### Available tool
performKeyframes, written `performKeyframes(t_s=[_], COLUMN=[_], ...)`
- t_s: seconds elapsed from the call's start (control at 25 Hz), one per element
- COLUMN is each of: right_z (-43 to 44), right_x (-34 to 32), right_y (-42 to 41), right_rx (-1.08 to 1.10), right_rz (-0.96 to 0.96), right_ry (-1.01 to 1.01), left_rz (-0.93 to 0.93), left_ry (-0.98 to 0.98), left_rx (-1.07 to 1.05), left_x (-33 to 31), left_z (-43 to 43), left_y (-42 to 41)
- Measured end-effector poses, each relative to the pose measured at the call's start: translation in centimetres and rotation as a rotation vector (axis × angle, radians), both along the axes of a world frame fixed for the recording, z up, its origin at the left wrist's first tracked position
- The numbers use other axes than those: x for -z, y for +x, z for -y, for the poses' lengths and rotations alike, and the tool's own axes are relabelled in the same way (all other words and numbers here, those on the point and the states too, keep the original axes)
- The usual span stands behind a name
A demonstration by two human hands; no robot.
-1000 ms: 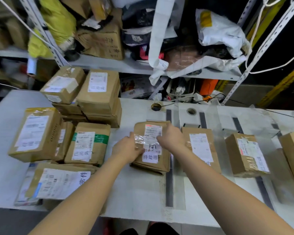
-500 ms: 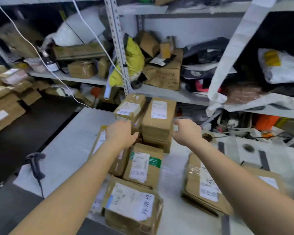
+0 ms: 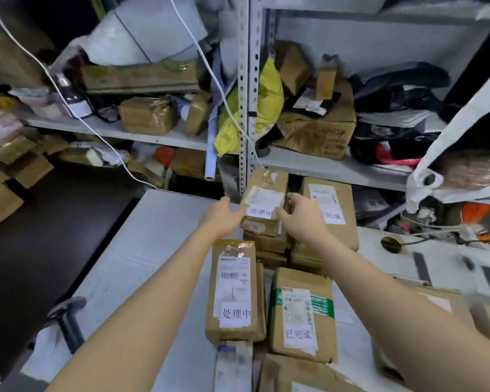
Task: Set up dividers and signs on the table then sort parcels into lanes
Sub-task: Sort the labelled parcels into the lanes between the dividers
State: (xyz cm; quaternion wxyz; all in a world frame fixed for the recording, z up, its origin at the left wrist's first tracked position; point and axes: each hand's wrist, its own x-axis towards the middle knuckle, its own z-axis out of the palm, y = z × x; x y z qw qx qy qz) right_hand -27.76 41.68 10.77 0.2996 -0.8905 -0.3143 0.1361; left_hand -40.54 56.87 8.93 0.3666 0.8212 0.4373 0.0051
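The parcel sits on top of a stack at the far end of the table, its front tilted toward the camera, with a white slip reading 处理中 under its shipping label. The left hand reaches to the parcel's left side with fingers straight and relaxed, fingertips at its edge. The right hand reaches to the parcel's right side with fingers spread and uncurled, the thumb lying over the end of the slip; neither hand has closed round the parcel, and firm contact cannot be told. Just right of the parcel stands a second stack whose top box bears a slip reading 已完成, partly hidden by the right hand. Nearer than the parcel, a long box marked 处理中 lies flat, and just right of that lies a box with a green band marked 已完成. More boxes lie at the near edge, cut off by the frame. Far to the near left of the parcel, a dark, blurred handheld tool lies at the table's edge. Behind the parcel rises a perforated rack post, with a yellow bag beside it, a white cable hanging across it, and shelves crowded with boxes and bags.
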Motion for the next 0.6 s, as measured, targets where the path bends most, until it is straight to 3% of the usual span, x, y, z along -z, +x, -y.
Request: performKeyframes(t_s=[0.08, 0.16, 0.44, 0.6], right_z=[-2.0, -3.6, -2.7, 1.4], right_x=[0.7, 1.6, 1.9, -1.7], right_y=[-0.2, -0.3, -0.1, 1.4], right_rx=[0.054, 0.075, 0.198, 0.210], right_rz=[-0.070, -0.139, -0.411, -0.376], right_ry=[-0.054, -0.094, 0.132, 0.256], left_rz=[0.107, 0.158, 0.242, 0.316], left_ry=[-0.239, -0.311, -0.089, 0.012], left_rx=[-0.010, 0.015, -0.007, 0.016], left_x=[1.4, 2.9, 2.0, -2.4], left_z=[-0.8, -1.2, -0.6, 3.5], left_y=[1.7, 2.8, 3.3, 4.5])
